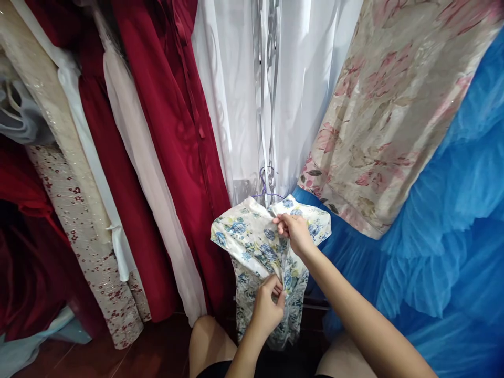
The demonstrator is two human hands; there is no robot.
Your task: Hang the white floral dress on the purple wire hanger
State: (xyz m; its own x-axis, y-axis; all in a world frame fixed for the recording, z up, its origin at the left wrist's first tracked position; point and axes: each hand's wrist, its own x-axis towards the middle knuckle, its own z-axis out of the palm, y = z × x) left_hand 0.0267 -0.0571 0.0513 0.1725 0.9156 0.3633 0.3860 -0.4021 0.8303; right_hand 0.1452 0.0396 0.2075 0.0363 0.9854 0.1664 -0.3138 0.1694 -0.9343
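Note:
A white dress with blue flowers and short sleeves hangs upright on a thin purple hanger, straight in front of me. Along its front opening, my left hand pinches the fabric edge around the middle of the dress. Higher up, just below the collar, my right hand has its fingers closed on the same opening. Whatever small part lies between the fingertips is hidden.
Long white fabric with dangling ribbons hangs behind the dress. Dark red gowns and a pale pink one are at left. On the right hang a beige floral garment and blue ruffled tulle. Tiled floor shows below.

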